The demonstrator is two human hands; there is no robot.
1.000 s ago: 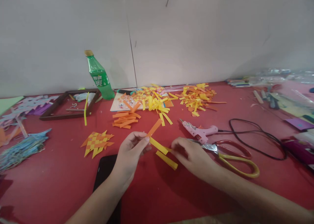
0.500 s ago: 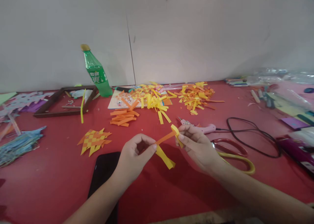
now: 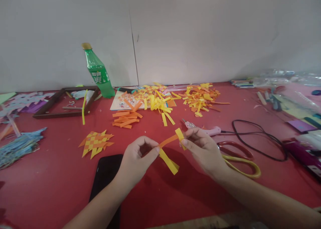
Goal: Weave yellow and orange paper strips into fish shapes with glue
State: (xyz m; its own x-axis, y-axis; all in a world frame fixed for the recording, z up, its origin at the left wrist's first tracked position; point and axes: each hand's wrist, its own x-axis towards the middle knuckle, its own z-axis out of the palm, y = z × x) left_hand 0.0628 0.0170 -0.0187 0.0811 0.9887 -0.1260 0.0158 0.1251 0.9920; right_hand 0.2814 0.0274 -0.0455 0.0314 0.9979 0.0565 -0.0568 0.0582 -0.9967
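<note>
Between thumb and fingers, my left hand (image 3: pixel 141 158) pinches one end of an orange paper strip (image 3: pixel 168 141), where a yellow strip (image 3: pixel 170 162) hangs down to the right. My right hand (image 3: pixel 202 148) is closed on a second yellow strip (image 3: pixel 179 136) at the orange strip's other end. Both hands are above the red table (image 3: pixel 150 202). A woven orange and yellow paper fish (image 3: pixel 96 143) lies left of my left hand. Orange strips (image 3: pixel 127 118) and yellow strips (image 3: pixel 159 103) are piled beyond the hands.
A black phone (image 3: pixel 106 172) lies under my left forearm. Scissors (image 3: pixel 242 158), a pink glue gun (image 3: pixel 212 131) and its black cable are at the right. A green bottle (image 3: pixel 100 78) and a brown frame (image 3: pixel 55 115) stand at the back left.
The yellow strip at my right hand has opened out flatter and turned slightly. Both hands keep nearly the same place and hold.
</note>
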